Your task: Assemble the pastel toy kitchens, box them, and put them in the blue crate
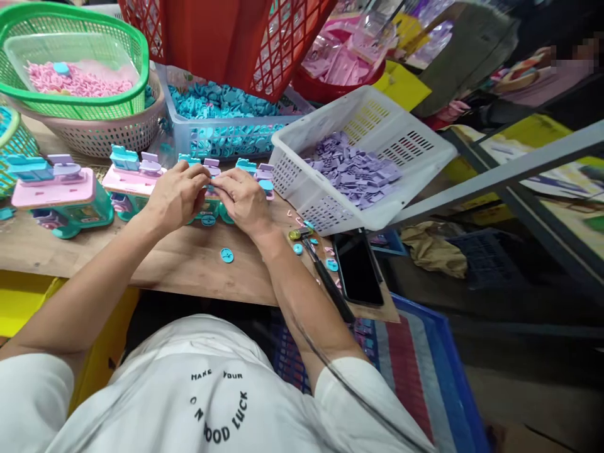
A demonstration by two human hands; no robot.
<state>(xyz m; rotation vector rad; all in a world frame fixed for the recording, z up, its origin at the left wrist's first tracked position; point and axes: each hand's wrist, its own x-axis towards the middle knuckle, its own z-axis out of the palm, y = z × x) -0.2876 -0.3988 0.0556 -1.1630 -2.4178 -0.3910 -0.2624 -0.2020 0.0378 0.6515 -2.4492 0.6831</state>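
Note:
My left hand (175, 194) and my right hand (244, 199) meet over a pink and teal toy unit (213, 189) on the wooden table (189, 261). Both hands have their fingers curled and pinched on the toy's top, near its small lilac and blue parts. Two finished-looking units of the same kind stand to the left, one (127, 179) beside my left hand and another (59, 195) further left. Loose teal discs (227, 255) lie on the table just in front of my hands.
A tilted white basket (415, 148) of lilac parts sits at right. A clear crate (221, 135) of teal parts, a green basket (75, 100) with pink parts and a red basket (283, 44) stand behind. A phone (358, 267) and a black-handled tool (325, 280) lie at right.

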